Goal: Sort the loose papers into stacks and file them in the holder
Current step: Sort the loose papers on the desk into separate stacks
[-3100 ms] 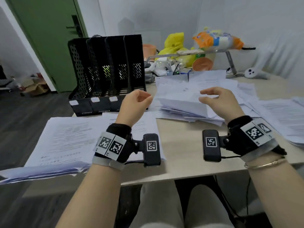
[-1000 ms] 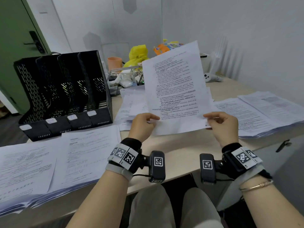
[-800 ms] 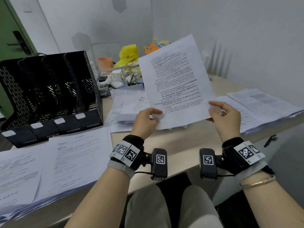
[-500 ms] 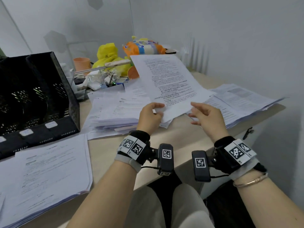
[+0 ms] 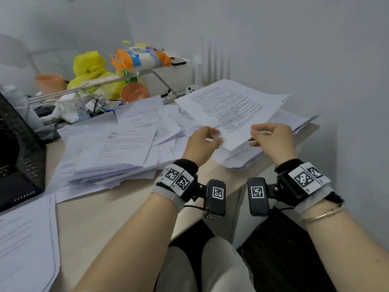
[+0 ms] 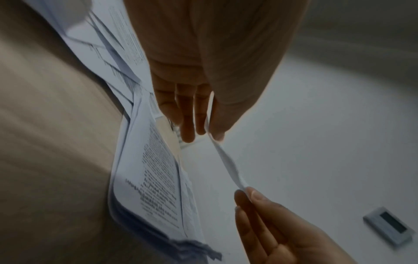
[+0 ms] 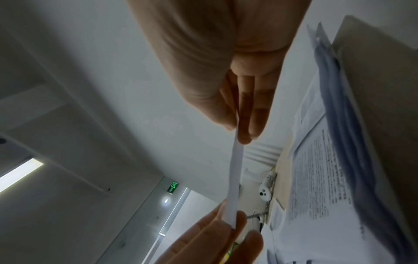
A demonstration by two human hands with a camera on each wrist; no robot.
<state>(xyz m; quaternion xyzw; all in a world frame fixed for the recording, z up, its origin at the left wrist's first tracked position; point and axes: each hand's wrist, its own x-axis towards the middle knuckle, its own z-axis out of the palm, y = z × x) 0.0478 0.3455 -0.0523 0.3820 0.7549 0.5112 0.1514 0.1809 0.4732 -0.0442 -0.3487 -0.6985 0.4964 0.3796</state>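
Note:
Both hands hold one printed sheet (image 5: 233, 108) nearly flat above the right-hand paper stack (image 5: 242, 159). My left hand (image 5: 203, 142) pinches its near left corner between thumb and fingers; my right hand (image 5: 271, 138) pinches the near right edge. In the left wrist view the sheet (image 6: 226, 160) shows edge-on between the left hand (image 6: 203, 132) and the right hand (image 6: 244, 192). The right wrist view shows the same edge (image 7: 235, 178) pinched by the right hand (image 7: 237, 132). A messy pile of loose papers (image 5: 113, 148) lies at centre. The black file holder (image 5: 19, 157) stands at the left edge.
Another paper stack (image 5: 25, 239) lies at the near left. Behind the papers stand a metal rack (image 5: 101, 83) with a yellow bag (image 5: 90, 70), orange cups (image 5: 50, 83) and clutter. The wall is close on the right, and the desk edge (image 5: 235, 186) runs near my wrists.
The sheet, held upright a second ago, has been lowered and carried right until it hovers over the right stack. My view has turned right, so the holder has slid to the left edge.

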